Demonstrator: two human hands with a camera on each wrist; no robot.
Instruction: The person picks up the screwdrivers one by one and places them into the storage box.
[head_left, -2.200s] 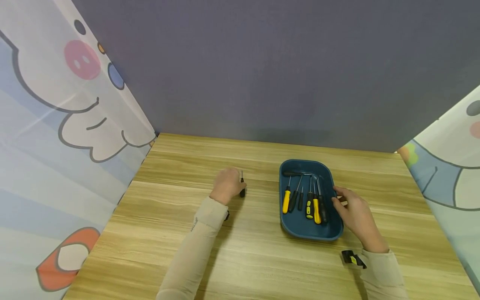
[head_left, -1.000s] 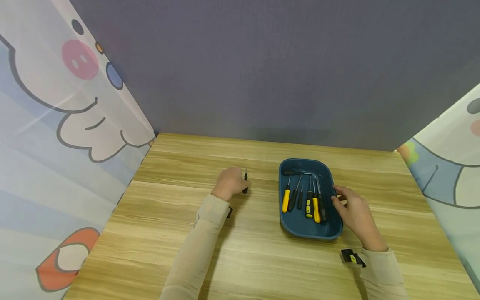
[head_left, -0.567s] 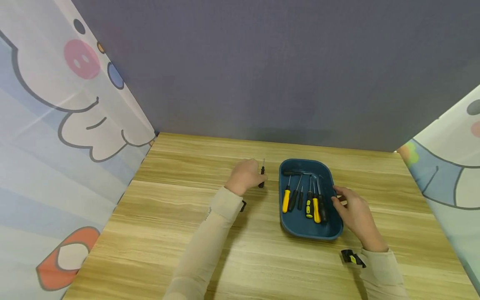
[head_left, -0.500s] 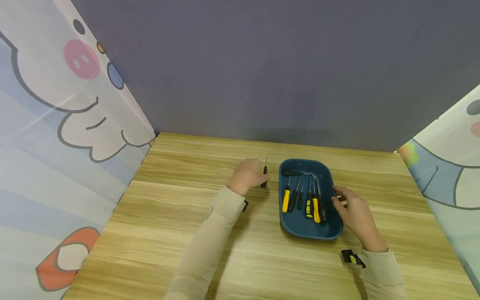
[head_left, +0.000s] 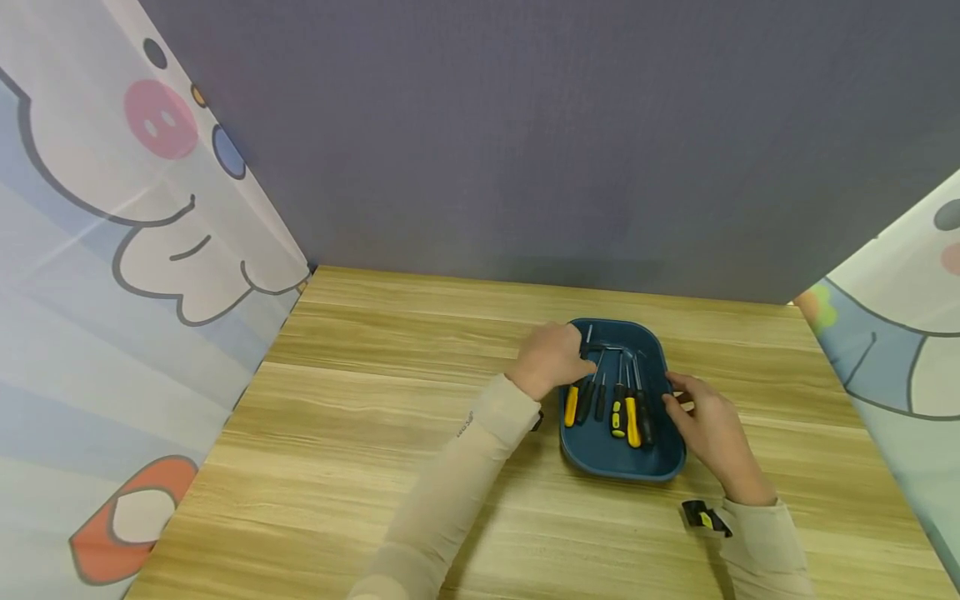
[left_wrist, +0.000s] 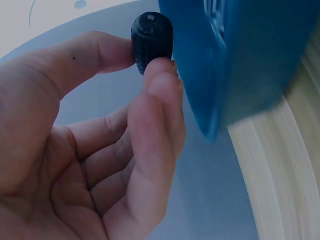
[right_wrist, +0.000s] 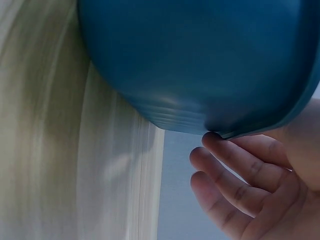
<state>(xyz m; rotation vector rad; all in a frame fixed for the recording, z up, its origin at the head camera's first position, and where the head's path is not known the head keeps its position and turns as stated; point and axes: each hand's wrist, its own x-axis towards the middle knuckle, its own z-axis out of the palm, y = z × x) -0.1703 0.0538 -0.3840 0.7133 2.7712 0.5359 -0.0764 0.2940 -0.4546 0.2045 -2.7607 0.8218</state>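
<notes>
My left hand (head_left: 550, 358) pinches a small black-handled screwdriver (left_wrist: 152, 40) between thumb and fingers, over the left rim of a dark blue plastic tray (head_left: 621, 477). In the head view its handle is hidden by the hand; only the metal shaft shows, pointing away from me. At the tray's right side, my right hand (head_left: 708, 425) grips the rim, its other fingers hanging loosely below in the right wrist view. Inside the tray lie several screwdrivers, among them a yellow-handled one (head_left: 633, 421), a black-and-yellow one (head_left: 618, 418) and a large black one (head_left: 647, 417).
The tray stands on a wood-grain table (head_left: 360, 400). A grey panel (head_left: 540, 150) rises along the back edge, and cartoon-printed curtains (head_left: 180, 275) hang at both sides. Along the tray's far end, a tool (head_left: 614, 347) lies crosswise, partly covered by the left hand.
My left hand has carried the black screwdriver rightward from the middle of the table to over the tray's left side. The right hand and the tray have stayed in place.
</notes>
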